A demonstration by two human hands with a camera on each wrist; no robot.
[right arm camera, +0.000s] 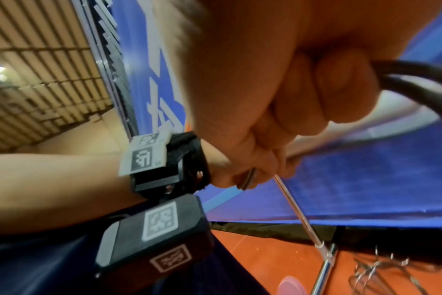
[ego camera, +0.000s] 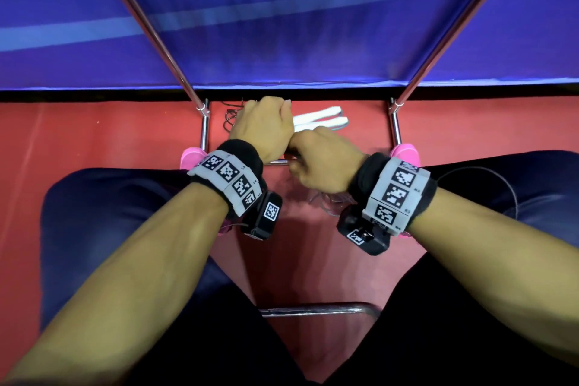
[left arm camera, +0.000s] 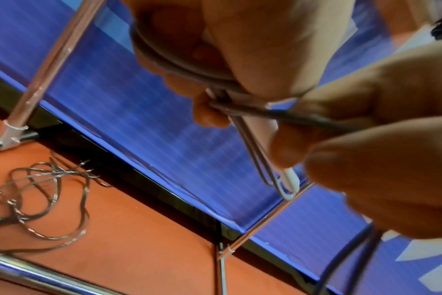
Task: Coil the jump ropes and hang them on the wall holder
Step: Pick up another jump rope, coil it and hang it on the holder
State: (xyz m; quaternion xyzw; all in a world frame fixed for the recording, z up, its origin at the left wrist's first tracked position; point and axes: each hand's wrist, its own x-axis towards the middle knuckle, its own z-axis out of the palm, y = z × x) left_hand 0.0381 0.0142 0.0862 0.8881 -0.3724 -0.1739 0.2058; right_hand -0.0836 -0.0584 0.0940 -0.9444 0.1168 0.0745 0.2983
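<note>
Two handles (ego camera: pixel 319 119) — left hand (ego camera: pixel 261 125), right hand (ego camera: pixel 322 163) grip cord (left arm camera: pixel 303 117).

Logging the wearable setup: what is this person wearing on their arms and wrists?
No sleeves or gloves. The left wrist band and right wrist band are black fabric carrying grey plates printed with black-and-white square codes. A black box with a white code tag hangs under each: left box, right box.

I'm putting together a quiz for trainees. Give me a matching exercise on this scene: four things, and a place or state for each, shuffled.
1 left hand
2 right hand
3 loose rope
4 blue banner

A tangled on the floor
B holds the white handles
C behind the metal poles
D grips dark rope strands

Pairs: 1-B, 2-D, 3-A, 4-C
</note>
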